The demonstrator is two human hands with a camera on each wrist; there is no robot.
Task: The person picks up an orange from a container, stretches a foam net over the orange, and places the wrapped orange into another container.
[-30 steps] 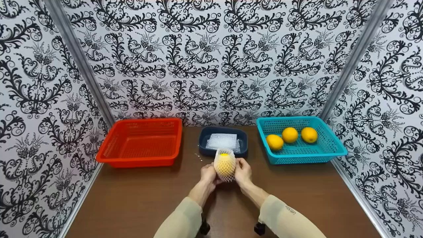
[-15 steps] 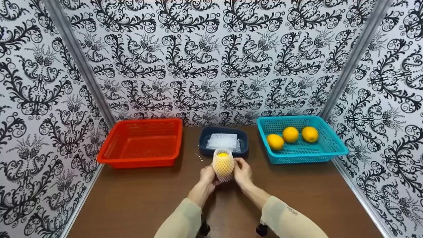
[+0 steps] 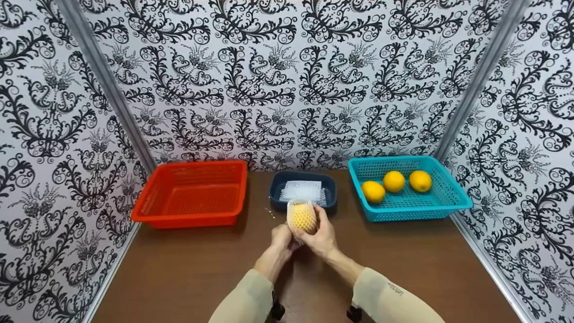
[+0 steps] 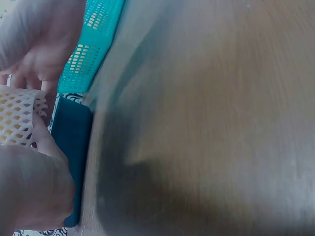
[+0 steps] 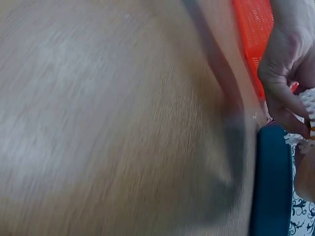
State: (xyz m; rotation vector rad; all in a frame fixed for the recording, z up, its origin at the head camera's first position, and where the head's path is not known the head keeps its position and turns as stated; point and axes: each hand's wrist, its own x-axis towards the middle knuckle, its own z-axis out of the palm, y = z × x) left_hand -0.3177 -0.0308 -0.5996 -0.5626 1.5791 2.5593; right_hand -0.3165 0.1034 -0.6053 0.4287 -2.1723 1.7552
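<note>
Left grip (image 3: 281,236) and right grip (image 3: 323,236) curl close together.

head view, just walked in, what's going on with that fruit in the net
A person is handling a yellow-orange fruit in a white foam net sleeve. The right grip curls round fruit and net together, while the left grip pinches the net. Three bare fruits lie in the turquoise basket on the right, flattened white nets lie in the dark blue tray just beyond, and a red basket stands on the left.
</note>
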